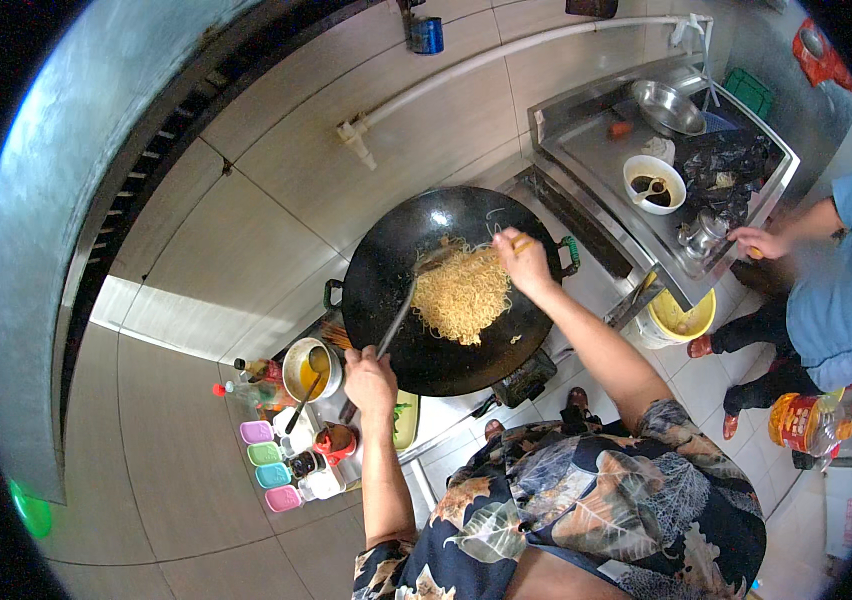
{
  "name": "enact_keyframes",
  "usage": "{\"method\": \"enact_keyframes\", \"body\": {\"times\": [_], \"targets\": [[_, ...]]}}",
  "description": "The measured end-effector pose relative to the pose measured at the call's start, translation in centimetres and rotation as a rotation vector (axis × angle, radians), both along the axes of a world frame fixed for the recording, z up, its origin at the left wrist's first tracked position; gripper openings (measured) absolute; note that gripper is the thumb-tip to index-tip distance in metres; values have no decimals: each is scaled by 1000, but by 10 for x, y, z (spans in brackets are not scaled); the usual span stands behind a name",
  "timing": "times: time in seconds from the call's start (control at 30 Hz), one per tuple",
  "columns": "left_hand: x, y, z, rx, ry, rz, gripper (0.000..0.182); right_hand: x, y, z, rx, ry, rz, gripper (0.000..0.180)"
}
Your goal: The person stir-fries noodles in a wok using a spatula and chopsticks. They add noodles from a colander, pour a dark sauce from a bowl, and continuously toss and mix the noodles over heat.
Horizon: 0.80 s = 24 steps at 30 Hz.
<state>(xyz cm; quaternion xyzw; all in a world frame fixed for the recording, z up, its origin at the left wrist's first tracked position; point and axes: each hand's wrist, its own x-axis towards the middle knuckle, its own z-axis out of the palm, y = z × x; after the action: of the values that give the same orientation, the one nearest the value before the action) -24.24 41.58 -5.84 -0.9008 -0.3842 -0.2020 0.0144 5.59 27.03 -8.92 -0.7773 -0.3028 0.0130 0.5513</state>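
Observation:
A heap of yellow noodles [463, 300] lies in a large black wok [396, 360] in front of me. My left hand [371, 381] is closed around the handle of a long metal spatula [398, 322], whose head meets the upper left edge of the noodles. In my right hand [523, 259], above the wok's right side, are chopsticks [501, 250] that reach into the noodles. A few pale strands hang near my fingers. Left of the wok, a white bowl [291, 375] holds yellow liquid and a dark-handled ladle [306, 397].
Seasoning boxes with coloured lids [263, 453], bottles [246, 391] and a green-yellow tray [409, 431] stand at lower left. At right, a steel counter [583, 150] bears a bowl of dark sauce [640, 166]. Another person [838, 300] stands beside it, near a yellow-rimmed bucket [707, 315].

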Motion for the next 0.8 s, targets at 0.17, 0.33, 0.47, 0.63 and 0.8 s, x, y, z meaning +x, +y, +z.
{"method": "enact_keyframes", "body": {"times": [0.17,0.33,0.47,0.63,0.8], "targets": [[-22,-19,17,-161,451,-251,18,-20,-18,-21,-33,357,214,31],[-76,-28,70,-431,472,-290,38,7,-57,28,-252,374,301,33],[-32,-9,42,-337,463,-273,37,11,-23,23,-202,110,271,32],[2,2,8,-183,319,-7,24,30,-21,3,-201,-254,-64,29],[-66,-9,64,-225,546,-18,25,60,-70,25,-51,-139,-132,36]]}}
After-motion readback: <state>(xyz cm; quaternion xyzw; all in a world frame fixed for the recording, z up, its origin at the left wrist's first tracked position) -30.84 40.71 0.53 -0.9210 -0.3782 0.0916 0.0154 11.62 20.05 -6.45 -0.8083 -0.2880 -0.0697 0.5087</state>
